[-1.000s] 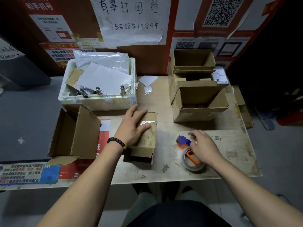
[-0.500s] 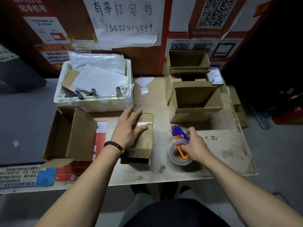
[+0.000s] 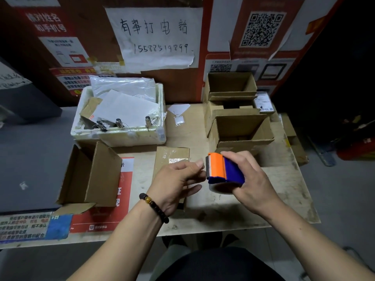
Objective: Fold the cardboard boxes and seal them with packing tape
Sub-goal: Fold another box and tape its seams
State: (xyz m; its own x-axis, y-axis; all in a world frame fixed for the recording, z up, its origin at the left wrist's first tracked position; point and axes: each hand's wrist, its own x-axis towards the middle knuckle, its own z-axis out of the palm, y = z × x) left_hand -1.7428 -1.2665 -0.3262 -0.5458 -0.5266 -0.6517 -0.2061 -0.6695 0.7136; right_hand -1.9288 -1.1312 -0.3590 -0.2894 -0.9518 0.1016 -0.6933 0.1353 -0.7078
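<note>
orange-and-blue tape dispenser point(image 3: 224, 169) sits gripped in my right hand point(image 3: 250, 179), lifted off the worktop point(image 3: 263, 203); my left hand point(image 3: 176, 183) reaches for its tape end, fingers loosely curled, holding nothing; folded box point(image 3: 172, 159) lies beneath, awaiting sealing

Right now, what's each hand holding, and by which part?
The right hand grips the tape dispenser around its blue body and roll. The left hand reaches toward its orange cutter end; whether it pinches the tape end cannot be told.
</note>
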